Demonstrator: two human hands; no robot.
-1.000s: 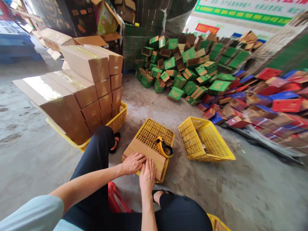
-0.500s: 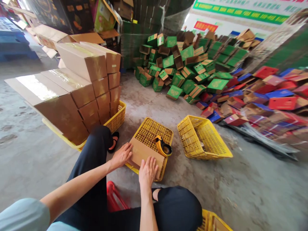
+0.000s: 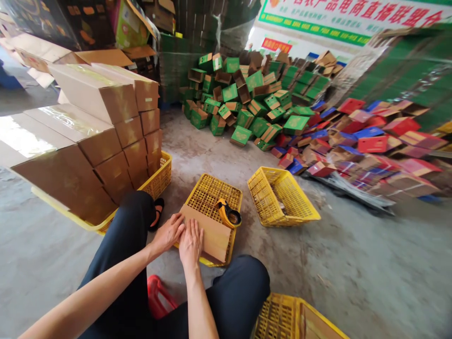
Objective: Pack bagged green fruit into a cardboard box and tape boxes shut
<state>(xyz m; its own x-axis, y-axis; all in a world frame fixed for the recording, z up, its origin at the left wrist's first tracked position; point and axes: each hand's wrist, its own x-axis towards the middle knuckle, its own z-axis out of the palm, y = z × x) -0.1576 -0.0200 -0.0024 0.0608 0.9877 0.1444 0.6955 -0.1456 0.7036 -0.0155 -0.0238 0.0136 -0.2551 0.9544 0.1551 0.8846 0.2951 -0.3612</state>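
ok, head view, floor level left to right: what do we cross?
Stacked cartons → left hand → right hand → tape dispenser → empty yellow crate → red and blue boxes.

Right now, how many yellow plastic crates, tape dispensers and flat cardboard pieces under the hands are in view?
Yellow plastic crates: 4
Tape dispenser: 1
Flat cardboard piece under the left hand and right hand: 1
Total: 6
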